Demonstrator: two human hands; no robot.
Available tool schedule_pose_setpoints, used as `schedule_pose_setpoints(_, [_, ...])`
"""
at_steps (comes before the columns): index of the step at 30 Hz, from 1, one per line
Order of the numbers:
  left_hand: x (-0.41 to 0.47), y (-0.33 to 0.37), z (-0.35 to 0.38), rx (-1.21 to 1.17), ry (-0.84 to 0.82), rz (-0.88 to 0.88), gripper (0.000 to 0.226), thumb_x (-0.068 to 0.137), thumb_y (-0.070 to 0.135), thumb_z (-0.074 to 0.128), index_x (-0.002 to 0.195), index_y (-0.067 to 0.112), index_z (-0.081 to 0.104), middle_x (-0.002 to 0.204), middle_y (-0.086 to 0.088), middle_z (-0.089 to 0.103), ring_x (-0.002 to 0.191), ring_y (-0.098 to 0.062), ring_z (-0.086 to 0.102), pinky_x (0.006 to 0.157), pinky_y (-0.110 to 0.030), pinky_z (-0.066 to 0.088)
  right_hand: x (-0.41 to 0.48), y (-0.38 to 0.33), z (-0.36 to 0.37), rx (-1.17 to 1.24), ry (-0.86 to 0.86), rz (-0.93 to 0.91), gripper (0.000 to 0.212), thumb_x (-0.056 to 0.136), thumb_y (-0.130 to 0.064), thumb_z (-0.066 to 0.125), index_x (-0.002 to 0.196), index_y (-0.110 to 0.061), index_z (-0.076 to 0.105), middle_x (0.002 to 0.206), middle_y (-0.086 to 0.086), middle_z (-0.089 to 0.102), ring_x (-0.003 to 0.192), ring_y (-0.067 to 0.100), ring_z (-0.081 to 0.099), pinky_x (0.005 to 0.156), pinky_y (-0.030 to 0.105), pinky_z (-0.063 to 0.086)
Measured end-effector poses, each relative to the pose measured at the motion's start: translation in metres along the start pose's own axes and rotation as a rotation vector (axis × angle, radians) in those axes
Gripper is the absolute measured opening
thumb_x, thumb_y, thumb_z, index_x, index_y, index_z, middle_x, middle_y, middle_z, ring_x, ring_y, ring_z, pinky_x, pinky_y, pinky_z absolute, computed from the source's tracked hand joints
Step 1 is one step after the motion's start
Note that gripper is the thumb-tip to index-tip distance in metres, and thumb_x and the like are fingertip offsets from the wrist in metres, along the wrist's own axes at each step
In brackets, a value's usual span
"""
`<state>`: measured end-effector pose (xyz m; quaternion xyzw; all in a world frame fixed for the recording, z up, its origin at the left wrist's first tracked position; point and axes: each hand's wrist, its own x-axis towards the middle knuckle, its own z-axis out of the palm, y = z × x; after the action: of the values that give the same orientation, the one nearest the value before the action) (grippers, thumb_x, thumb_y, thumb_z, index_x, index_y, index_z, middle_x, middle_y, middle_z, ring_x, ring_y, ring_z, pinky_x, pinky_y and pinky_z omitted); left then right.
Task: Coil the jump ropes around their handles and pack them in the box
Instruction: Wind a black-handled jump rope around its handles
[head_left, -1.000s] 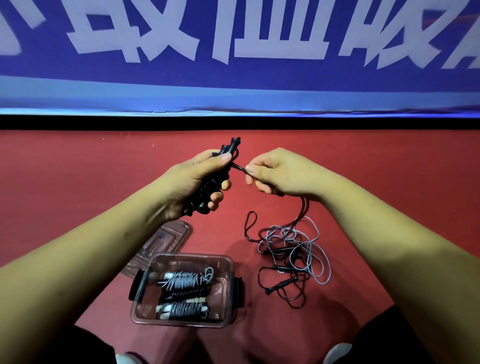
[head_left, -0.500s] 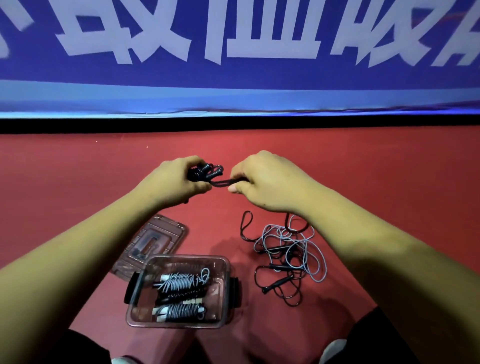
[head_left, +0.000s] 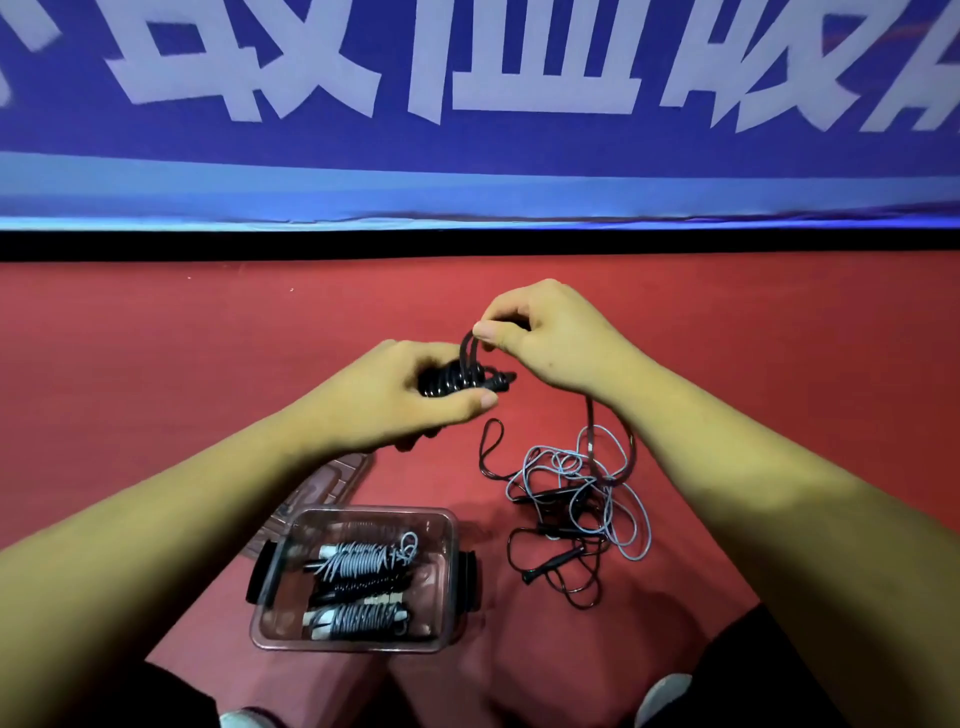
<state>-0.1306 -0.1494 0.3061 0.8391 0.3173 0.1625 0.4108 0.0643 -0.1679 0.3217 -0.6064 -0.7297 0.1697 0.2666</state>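
Partly hidden: coiled handles (head_left: 451, 378) gripped by left hand (head_left: 384, 408) | right hand (head_left: 558, 340) pinches rope loop (head_left: 466, 349)

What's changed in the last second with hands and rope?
The left hand tipped the black handles from upright to lying sideways, keeping hold. The right hand, still pinching the black rope, lifted a loop above them. The box, lid and loose rope pile stayed put.
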Motion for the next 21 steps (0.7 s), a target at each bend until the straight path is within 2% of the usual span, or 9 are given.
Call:
schedule_pose_setpoints(3, [0.0,-0.002,-0.005,-0.135,0.077,-0.057,0.023,0.092,0.038,0.065,0.08,0.02,0.057,0.059,-0.004,0.056,0.043,-0.018,0.049,0.039,-0.021,0.033,0.001,0.005,0.005,0.033,-0.026,0.019,0.026,0.098,-0.028,0.054,0.076,-0.021,0.067,0.066,0.002,0.061,0.06,0.014,0.048,0.059,0.029,0.037])
schedule_pose_setpoints(7, [0.003,0.0,-0.007,-0.296,0.185,-0.094,0.026,0.097,0.031,0.06,0.085,0.008,0.057,0.058,-0.007,0.056,0.047,-0.023,0.05,0.041,-0.023,0.03,0.001,0.0,0.018,0.046,-0.109,0.054,0.032,0.099,-0.013,0.044,0.07,-0.019,0.055,0.061,-0.002,0.052,0.054,0.012,0.043,0.052,0.027,0.031])
schedule_pose_setpoints(10, [0.006,0.001,-0.012,-0.438,0.307,-0.157,0.028,0.097,0.037,0.055,0.085,0.012,0.058,0.061,-0.01,0.055,0.044,-0.022,0.046,0.045,-0.021,0.027,0.002,-0.009,0.03,0.062,-0.113,0.054,0.036,0.104,-0.025,0.038,0.073,-0.015,0.054,0.066,0.005,0.057,0.059,0.019,0.05,0.058,0.033,0.038])
schedule_pose_setpoints(12, [0.009,0.0,-0.017,-0.514,0.373,-0.207,0.031,0.095,0.044,0.057,0.087,0.014,0.059,0.062,-0.009,0.055,0.043,-0.021,0.045,0.044,-0.018,0.028,0.004,-0.013,0.037,0.07,-0.118,0.081,0.036,0.105,-0.028,0.038,0.078,-0.012,0.056,0.065,0.001,0.056,0.058,0.017,0.049,0.058,0.03,0.037])
schedule_pose_setpoints(14, [0.01,-0.005,-0.024,-0.526,0.415,-0.252,0.034,0.094,0.046,0.059,0.089,0.012,0.059,0.063,-0.009,0.056,0.044,-0.021,0.046,0.041,-0.019,0.031,0.003,-0.017,0.043,0.062,-0.126,0.082,0.034,0.104,-0.027,0.038,0.079,-0.012,0.055,0.063,-0.004,0.052,0.057,0.013,0.048,0.055,0.023,0.036])
schedule_pose_setpoints(16, [0.012,-0.013,-0.031,-0.515,0.465,-0.269,0.034,0.093,0.045,0.062,0.085,0.012,0.059,0.064,-0.009,0.058,0.046,-0.022,0.047,0.045,-0.023,0.035,0.001,-0.019,0.048,-0.012,-0.145,0.077,0.034,0.104,-0.03,0.039,0.082,-0.011,0.056,0.069,0.002,0.056,0.064,0.023,0.053,0.062,0.032,0.04])
schedule_pose_setpoints(18, [0.012,-0.018,-0.037,-0.466,0.49,-0.284,0.035,0.092,0.045,0.065,0.087,0.011,0.062,0.066,-0.01,0.061,0.049,-0.023,0.049,0.049,-0.028,0.035,-0.002,-0.02,0.051,-0.057,-0.147,0.08,0.033,0.103,-0.032,0.038,0.086,-0.011,0.056,0.077,0.005,0.059,0.072,0.03,0.056,0.065,0.035,0.042])
schedule_pose_setpoints(21, [0.011,-0.021,-0.041,-0.372,0.489,-0.278,0.03,0.093,0.041,0.066,0.099,0.011,0.066,0.072,-0.013,0.06,0.052,-0.023,0.046,0.042,-0.025,0.035,-0.005,-0.019,0.049,-0.097,-0.133,0.085,0.032,0.102,-0.036,0.038,0.086,-0.013,0.054,0.085,0.012,0.064,0.078,0.035,0.059,0.07,0.04,0.048])
